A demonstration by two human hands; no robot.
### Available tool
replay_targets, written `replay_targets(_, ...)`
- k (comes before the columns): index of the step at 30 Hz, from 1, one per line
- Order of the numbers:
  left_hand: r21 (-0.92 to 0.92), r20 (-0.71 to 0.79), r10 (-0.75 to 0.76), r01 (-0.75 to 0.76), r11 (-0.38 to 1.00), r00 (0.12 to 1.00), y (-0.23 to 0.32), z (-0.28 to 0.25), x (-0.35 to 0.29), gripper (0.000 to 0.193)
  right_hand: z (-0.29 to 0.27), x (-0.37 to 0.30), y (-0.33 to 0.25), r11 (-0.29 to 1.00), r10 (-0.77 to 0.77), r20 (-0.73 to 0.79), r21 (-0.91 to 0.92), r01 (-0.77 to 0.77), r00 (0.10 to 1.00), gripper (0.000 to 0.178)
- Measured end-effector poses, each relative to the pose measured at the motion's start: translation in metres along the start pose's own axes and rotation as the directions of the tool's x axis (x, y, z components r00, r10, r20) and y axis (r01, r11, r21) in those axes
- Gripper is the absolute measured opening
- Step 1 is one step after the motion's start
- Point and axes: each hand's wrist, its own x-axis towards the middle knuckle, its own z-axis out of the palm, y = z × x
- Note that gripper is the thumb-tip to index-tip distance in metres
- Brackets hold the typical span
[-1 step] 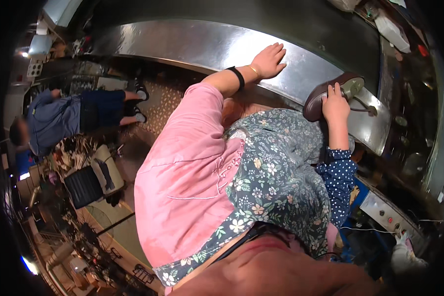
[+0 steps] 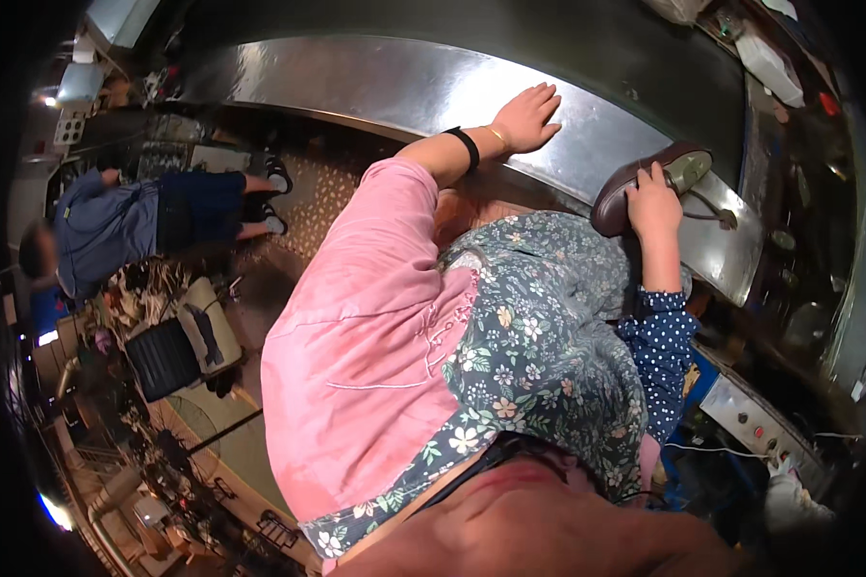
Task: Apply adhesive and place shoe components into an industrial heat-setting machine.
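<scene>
My left hand (image 2: 526,119) lies with its fingers stretched out on the shiny metal ledge (image 2: 385,82), and nothing is in it. On the right, a dark brown shoe (image 2: 612,204) rests on the same ledge, tilted, with a dark strap sticking out beside it. My right hand (image 2: 655,206) grips this shoe, its fingers laid over the upper side. The thumb and the palm side are hidden from view.
A dark flat surface (image 2: 452,24) runs beyond the ledge. To the right stands a metal control box (image 2: 741,413) with buttons, and a white cable runs near it. Another person (image 2: 115,226) stands far left, behind a black padded seat (image 2: 162,363).
</scene>
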Motion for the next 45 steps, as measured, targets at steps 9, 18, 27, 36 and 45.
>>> replay_targets(9,-0.003,0.066,-0.063,0.063,0.998,0.996,0.005,-0.010,0.001,0.057,-0.192,-0.055,-0.128,-0.150,-0.737,-0.456,0.830,0.538,0.499,0.016)
replay_targets(18,-0.010,0.014,-0.082,0.082,0.997,0.997,0.002,-0.009,-0.008,0.056,-0.190,-0.055,-0.152,-0.273,-0.802,-0.445,0.867,0.418,0.399,0.017)
replay_targets(27,-0.040,0.053,-0.075,0.077,0.996,0.996,0.005,-0.008,-0.004,0.058,-0.190,-0.044,-0.160,-0.194,-0.769,-0.466,0.823,0.535,0.437,0.014)
replay_targets(36,-0.045,0.033,-0.061,0.062,0.997,0.998,0.001,-0.012,-0.006,0.057,-0.197,-0.031,-0.146,-0.155,-0.822,-0.419,0.817,0.556,0.385,0.016)
replay_targets(45,-0.048,0.078,-0.064,0.068,0.997,0.995,0.001,-0.012,-0.009,0.060,-0.200,-0.027,-0.130,-0.118,-0.816,-0.387,0.839,0.532,0.429,0.016)
